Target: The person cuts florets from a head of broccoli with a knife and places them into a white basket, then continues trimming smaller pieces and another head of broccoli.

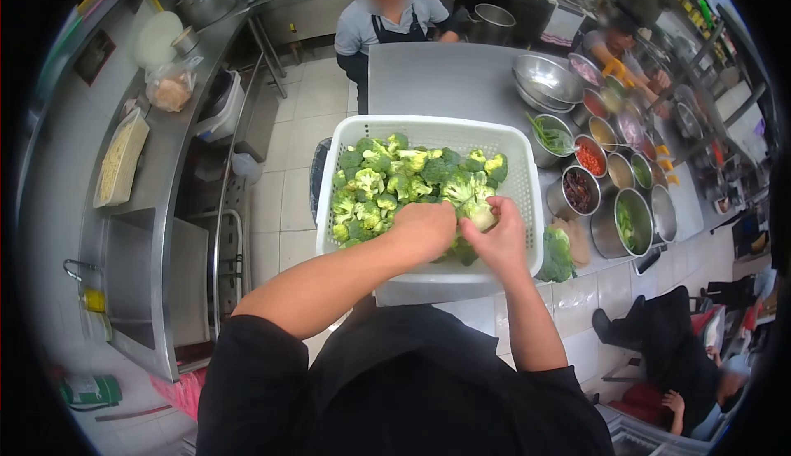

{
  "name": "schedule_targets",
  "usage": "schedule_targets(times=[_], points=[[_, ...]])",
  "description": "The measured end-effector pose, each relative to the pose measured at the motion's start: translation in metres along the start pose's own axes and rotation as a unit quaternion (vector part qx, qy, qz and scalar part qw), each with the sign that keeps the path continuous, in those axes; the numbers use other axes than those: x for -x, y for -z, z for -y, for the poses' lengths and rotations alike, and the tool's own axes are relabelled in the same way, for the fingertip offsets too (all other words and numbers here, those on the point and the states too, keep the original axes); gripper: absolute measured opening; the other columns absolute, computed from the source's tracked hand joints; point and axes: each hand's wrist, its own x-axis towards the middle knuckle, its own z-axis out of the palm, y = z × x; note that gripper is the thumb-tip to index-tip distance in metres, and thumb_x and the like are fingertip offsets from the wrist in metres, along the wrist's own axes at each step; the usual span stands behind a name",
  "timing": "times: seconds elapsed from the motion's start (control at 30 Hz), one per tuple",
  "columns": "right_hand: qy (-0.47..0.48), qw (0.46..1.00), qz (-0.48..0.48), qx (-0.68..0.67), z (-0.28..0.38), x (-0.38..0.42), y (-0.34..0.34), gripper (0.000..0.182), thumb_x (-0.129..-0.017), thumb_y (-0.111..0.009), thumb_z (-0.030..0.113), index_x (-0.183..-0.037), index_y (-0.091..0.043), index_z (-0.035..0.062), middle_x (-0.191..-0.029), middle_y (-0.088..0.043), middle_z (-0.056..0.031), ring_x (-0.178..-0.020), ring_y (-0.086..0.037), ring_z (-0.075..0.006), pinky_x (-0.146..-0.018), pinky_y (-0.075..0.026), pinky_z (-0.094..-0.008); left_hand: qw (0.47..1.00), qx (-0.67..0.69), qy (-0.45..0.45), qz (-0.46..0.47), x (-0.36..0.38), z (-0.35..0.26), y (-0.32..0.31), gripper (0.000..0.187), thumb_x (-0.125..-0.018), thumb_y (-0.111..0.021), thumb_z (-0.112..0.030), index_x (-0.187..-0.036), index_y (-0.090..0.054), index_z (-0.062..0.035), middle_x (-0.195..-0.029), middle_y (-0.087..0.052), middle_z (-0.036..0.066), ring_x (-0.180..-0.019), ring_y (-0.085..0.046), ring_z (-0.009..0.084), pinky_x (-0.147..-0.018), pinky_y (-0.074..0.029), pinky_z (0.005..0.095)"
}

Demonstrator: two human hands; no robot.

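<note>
A white perforated basket point(519, 188) stands in front of me, with many cut broccoli florets point(371, 182) heaped over its left and middle part. Above its front right area, my right hand point(497, 235) has its fingers and thumb around a large broccoli head point(478, 211) with a pale stem. My left hand point(427, 229) is closed against the left side of that head; whatever its fingertips grip is hidden behind the hand. Outside the basket's right edge lies another broccoli head point(557, 256).
A steel table point(445, 77) extends beyond the basket. Steel bowls point(548, 81) and pots of chopped ingredients point(577, 190) crowd its right side. One person point(391, 19) stands across it, another at the upper right. A sink counter point(156, 209) runs along the left.
</note>
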Motion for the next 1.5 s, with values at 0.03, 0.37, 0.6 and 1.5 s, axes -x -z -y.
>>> schedule_targets(times=[0.03, 0.37, 0.6, 1.5], points=[[0.014, 1.0, 0.0, 0.013, 0.001, 0.001, 0.0, 0.06, -0.068, -0.085, 0.028, -0.11, -0.058, -0.0039, -0.1, -0.062, -0.02, -0.093, -0.062, -0.0335, -0.083, -0.05, -0.0409, 1.0, -0.004, 0.026, 0.014, 0.0, -0.002, 0.003, 0.031, -0.089, -0.056, -0.014, -0.115, -0.064, 0.0008, -0.094, -0.074, 0.018, -0.088, -0.073, 0.0342, -0.073, -0.057, 0.0438], [0.236, 0.961, 0.065, 0.129, 0.014, 0.005, 0.034, 0.06, -0.075, -0.077, 0.018, -0.128, -0.056, 0.0019, -0.121, -0.055, -0.0191, -0.109, -0.056, -0.0376, -0.094, -0.049, -0.0416, 0.998, -0.007, -0.02, 0.066, -0.006, 0.059, 0.038, 0.034, -0.093, -0.044, -0.017, -0.113, -0.061, 0.005, -0.092, -0.069, 0.026, -0.086, -0.07, 0.0366, -0.077, -0.054, 0.0478], [0.231, 0.951, 0.168, 0.121, 0.016, -0.012, 0.048, 0.055, -0.077, -0.074, 0.01, -0.129, -0.058, 0.0102, -0.119, -0.057, -0.0151, -0.103, -0.059, -0.0353, -0.09, -0.051, -0.0411, 0.978, 0.153, -0.007, -0.143, 0.016, 0.05, 0.021, 0.026, -0.097, -0.045, -0.019, -0.104, -0.054, 0.0039, -0.085, -0.066, 0.029, -0.078, -0.065, 0.0465, -0.078, -0.05, 0.0545], [0.093, 0.994, -0.025, 0.05, -0.009, 0.008, 0.018, 0.057, -0.071, -0.082, 0.009, -0.121, -0.055, -0.0018, -0.1, -0.059, -0.0125, -0.077, -0.063, -0.0203, -0.068, -0.055, -0.0313, 0.99, -0.012, -0.113, -0.08, -0.017, 0.002, -0.01, 0.022, -0.094, -0.047, -0.014, -0.102, -0.056, 0.0054, -0.08, -0.07, 0.023, -0.076, -0.071, 0.0391, -0.067, -0.056, 0.0491]])
